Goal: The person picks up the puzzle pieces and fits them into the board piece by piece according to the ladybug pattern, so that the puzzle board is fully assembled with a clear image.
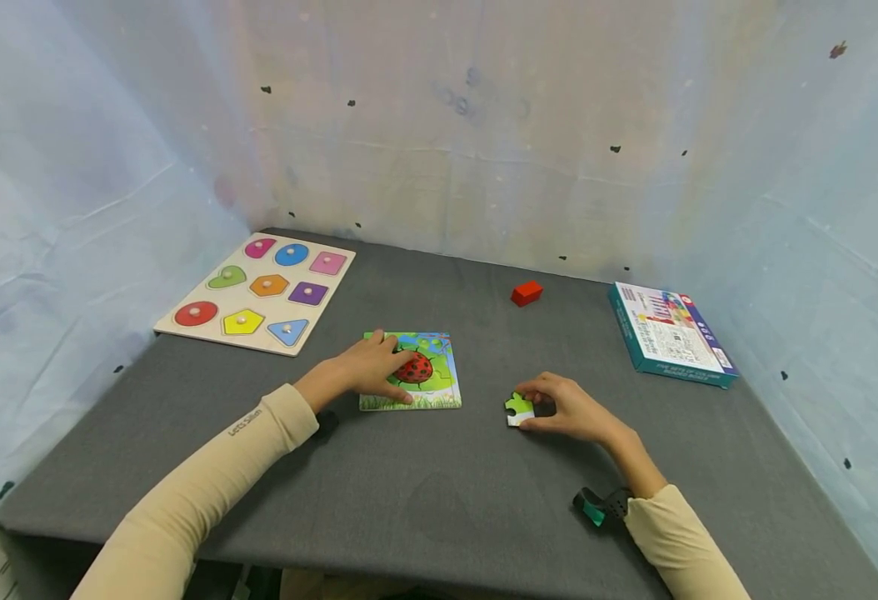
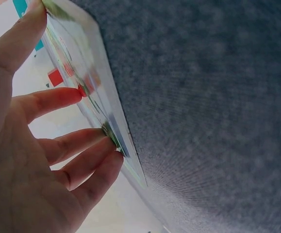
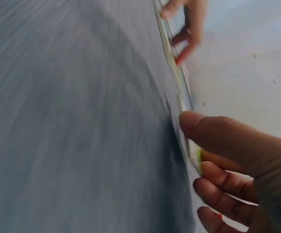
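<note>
A ladybug jigsaw puzzle [image 1: 439, 387] lies flat on the grey table, showing a red spotted ladybug on green. Across its left part my left hand [image 1: 367, 367] rests with fingers spread, hiding some of the picture. In the left wrist view, the fingertips [image 2: 112, 145] touch the puzzle's surface and the thumb is by its edge. To the right of the puzzle, my right hand [image 1: 570, 408] pinches a green and white puzzle piece [image 1: 518, 410] between thumb and fingers. The right wrist view shows this piece [image 3: 192, 150] edge-on, close to the tabletop.
A wooden shape board [image 1: 232, 296] with knobbed coloured shapes lies at the back left. A red block [image 1: 526, 292] sits at the back, and a teal-edged box [image 1: 671, 333] at the right. Near my right wrist is a black and green strap [image 1: 596, 507].
</note>
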`<state>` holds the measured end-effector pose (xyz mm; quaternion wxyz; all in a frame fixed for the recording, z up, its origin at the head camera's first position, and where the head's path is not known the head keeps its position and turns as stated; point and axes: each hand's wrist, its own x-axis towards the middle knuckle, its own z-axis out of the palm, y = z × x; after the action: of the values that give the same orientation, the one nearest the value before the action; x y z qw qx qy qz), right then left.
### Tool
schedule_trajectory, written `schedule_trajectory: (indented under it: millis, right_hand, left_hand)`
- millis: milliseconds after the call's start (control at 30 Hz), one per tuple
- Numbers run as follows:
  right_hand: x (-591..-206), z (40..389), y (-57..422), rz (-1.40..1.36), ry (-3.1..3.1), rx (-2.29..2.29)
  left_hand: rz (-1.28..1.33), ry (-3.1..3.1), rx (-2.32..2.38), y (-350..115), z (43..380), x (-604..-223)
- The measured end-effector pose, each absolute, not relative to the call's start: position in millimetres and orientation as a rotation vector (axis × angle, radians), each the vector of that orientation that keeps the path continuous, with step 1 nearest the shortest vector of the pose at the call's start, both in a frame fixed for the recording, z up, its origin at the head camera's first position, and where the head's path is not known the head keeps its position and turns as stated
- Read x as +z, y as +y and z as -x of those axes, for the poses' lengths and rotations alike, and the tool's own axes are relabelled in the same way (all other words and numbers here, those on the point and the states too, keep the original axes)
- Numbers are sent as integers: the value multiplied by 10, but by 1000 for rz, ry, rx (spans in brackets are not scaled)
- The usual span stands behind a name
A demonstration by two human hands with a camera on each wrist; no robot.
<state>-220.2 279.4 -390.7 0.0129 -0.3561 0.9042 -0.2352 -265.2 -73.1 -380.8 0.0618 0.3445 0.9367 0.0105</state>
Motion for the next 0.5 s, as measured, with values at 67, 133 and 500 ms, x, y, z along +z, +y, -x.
schedule_trajectory:
  millis: [67, 133, 500]
  right_hand:
    - [-3895, 2235, 2659, 1157, 2811, -710]
    - [-3888, 2264, 2515, 1196, 2805, -697]
    - [-3879, 2435, 1905, 1260, 2770, -721]
  left_hand:
    - [-1047, 2832, 39, -728, 2652, -3811]
    - [-1051, 2831, 46, -726, 2653, -3814]
    - [-1038, 2834, 16, -716, 2661, -3808]
